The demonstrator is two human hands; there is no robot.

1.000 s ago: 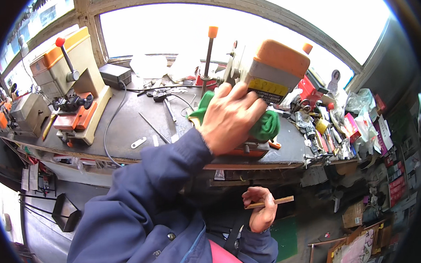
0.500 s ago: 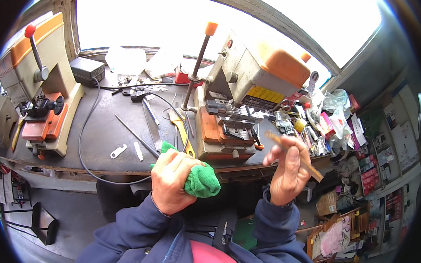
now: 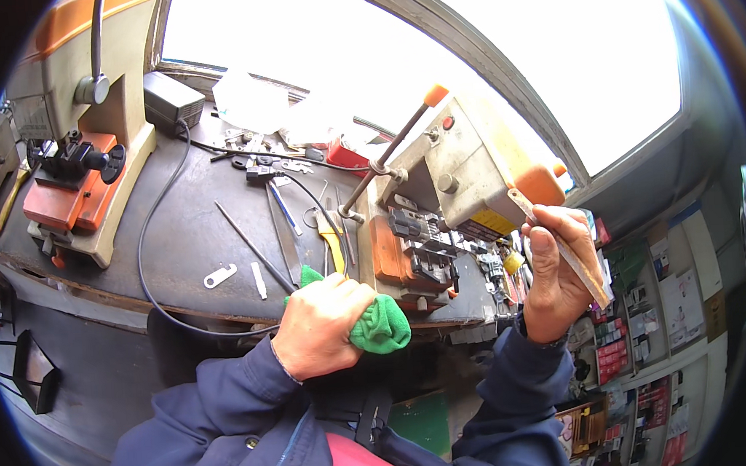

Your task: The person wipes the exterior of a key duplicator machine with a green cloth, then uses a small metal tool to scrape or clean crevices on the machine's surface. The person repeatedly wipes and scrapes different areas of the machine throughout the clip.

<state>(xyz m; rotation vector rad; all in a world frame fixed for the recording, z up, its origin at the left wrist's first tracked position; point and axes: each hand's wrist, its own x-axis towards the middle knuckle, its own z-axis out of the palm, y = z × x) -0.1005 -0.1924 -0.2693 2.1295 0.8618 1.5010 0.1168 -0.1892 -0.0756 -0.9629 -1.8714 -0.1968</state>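
Note:
A bunched green cloth [image 3: 381, 325] is gripped in my left hand [image 3: 320, 327], in front of the bench's near edge. My right hand [image 3: 558, 278] is raised at the right, before the right-hand key-cutting machine [image 3: 480, 156]. Between its thumb and fingers it holds a flat, brownish, worn metal strip [image 3: 583, 270], tilted, with a small hole at its upper end. On the bench beyond my left hand lie a thin dark rod [image 3: 247, 235], a yellow-handled tool [image 3: 331, 242], a flat metal piece with a hole [image 3: 220, 276] and a small white strip [image 3: 259, 280].
A second key-cutting machine [image 3: 91, 163] stands at the left, beside a black power box [image 3: 174, 100]. A black cable [image 3: 144, 245] loops across the bench [image 3: 191, 217]. Loose keys and tools lie at the back. Shelves with packets [image 3: 611, 347] stand at the right.
My right hand has risen and moved right with the metal strip, which now shows more clearly. The view has tilted and shifted. My left hand still grips the green cloth.

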